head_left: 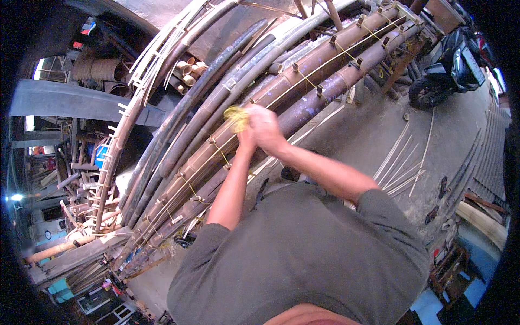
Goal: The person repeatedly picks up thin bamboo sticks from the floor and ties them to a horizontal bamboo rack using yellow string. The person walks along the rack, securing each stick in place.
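My two hands meet over a long bamboo pole [292, 84] fitted with short pegs. A bundle of yellow cord [236, 118], blurred by motion, sits at my left hand [246, 135], which is closed on it. Pressed against that hand, my right hand [264, 127] has its fingers curled in; what they grip is hidden. Thin yellow cord runs along the pole and crosses between pegs to a second, darker pole [306, 107] on the near side.
More long poles [208, 103] lie beyond, beside a curved frame with pale slats [111, 157]. Cut bamboo tubes [187, 69] are stacked behind. A motorcycle [452, 67] stands at the far right. Pale thin strips [398, 162] lie on the floor to my right.
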The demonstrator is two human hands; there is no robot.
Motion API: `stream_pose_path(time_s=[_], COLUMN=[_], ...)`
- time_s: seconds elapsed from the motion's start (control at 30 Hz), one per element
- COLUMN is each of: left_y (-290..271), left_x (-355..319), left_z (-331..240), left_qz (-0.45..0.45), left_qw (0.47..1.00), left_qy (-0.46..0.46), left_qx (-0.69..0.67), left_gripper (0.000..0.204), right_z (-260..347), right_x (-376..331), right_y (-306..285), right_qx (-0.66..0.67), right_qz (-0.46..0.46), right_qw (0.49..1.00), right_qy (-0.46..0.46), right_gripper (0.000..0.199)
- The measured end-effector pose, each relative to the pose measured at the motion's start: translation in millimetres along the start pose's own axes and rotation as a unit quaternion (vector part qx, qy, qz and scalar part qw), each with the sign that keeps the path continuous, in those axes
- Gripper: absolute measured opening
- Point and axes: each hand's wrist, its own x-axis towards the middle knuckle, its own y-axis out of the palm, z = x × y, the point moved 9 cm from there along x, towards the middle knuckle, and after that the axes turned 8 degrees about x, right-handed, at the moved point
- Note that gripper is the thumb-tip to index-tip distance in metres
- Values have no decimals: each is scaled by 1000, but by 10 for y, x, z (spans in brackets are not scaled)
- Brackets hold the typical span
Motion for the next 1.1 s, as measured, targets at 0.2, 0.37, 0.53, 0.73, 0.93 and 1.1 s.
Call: stream_pose_path(time_s=[0.2, 0.37, 0.53, 0.73, 0.93, 1.1], left_y=[-330, -423, -476, -1194, -108, -803], left_x=[96, -1, 51, 901, 1203, 722], left_z=[-397, -234, -360, -575, 354, 568], left_qz=[36, 75, 11, -80, -16, 26], left_qw=[993, 993, 992, 940, 994, 995], left_qy=[16, -55, -9, 27, -104, -12], left_qx=[-110, -78, -128, -332, -32, -98], left_gripper=[34, 35, 31, 26, 34, 35], right_z=[-277, 116, -139, -449, -395, 11], right_x=[1007, 598, -816, -927, -1259, -1550], right_y=[-257, 74, -259, -310, -517, -300], right_qx=[-698, 84, -383, -474, -734, -613], right_qz=[128, 151, 419, 354, 280, 267], right_qw=[702, 943, 815, 803, 619, 738], right_qy=[-64, 285, 114, 78, 1, 89], right_gripper=[51, 53, 37, 39, 35, 36])
